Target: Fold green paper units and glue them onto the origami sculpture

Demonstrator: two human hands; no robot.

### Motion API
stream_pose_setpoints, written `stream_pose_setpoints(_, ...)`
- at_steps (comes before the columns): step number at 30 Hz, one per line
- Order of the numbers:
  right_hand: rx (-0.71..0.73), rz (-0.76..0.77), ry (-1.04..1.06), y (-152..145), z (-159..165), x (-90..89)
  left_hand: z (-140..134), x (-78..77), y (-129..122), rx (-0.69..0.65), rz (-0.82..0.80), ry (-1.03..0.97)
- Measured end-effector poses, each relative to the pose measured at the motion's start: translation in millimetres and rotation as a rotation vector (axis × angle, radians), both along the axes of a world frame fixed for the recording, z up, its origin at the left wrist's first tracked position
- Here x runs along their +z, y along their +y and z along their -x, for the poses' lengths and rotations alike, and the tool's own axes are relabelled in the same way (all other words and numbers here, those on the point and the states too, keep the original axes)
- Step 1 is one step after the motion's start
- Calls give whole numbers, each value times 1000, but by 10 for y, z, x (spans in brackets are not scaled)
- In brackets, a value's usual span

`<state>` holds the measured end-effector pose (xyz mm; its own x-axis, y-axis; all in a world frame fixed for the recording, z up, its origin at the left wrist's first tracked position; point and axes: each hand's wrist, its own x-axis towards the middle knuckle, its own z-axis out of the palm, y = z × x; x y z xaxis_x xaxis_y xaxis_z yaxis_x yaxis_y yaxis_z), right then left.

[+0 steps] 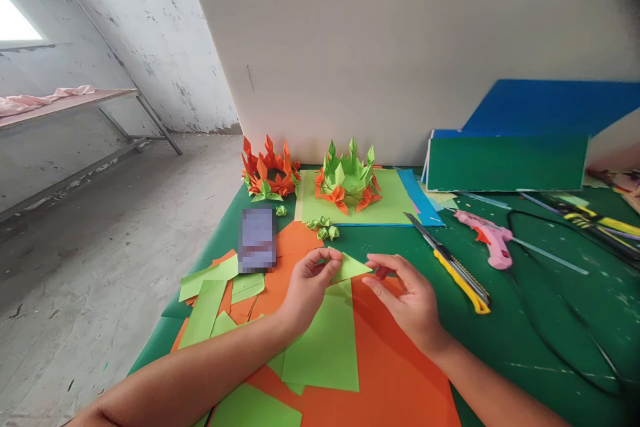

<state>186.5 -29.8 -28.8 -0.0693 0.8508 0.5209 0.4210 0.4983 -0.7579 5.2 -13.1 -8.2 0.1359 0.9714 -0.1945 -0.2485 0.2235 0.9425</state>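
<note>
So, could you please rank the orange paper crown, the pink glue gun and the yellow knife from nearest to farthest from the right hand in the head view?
1. Yellow knife, on the right hand's outer side.
2. Pink glue gun, right of the knife.
3. Orange paper crown, at the back left.

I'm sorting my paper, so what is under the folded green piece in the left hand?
Below the folded green piece in the left hand, a green sheet lies on an orange sheet. Whatever the piece and hand cover can't be seen.
</note>
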Motion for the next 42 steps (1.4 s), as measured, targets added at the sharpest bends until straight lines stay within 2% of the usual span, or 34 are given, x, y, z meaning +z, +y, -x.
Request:
stream_pose_setpoints(15,44,-51,-61,18,-14,41,-23,15,-1,-62,82,-98)
stream_pose_setpoints(21,35,35,59,14,-21,2,-34,51,5,-97,116,-103)
stream_pose_setpoints(27,71,-2,-13,13,-37,39,-31,66,-4,-118,109,-107)
stream_pose_setpoints(36,75,9,6,14,-29,33,-17,23,0,-167,77,-152)
stream_pose_setpoints(42,68,22,34,8,-35,3,-7,5,3,-201,145,-228)
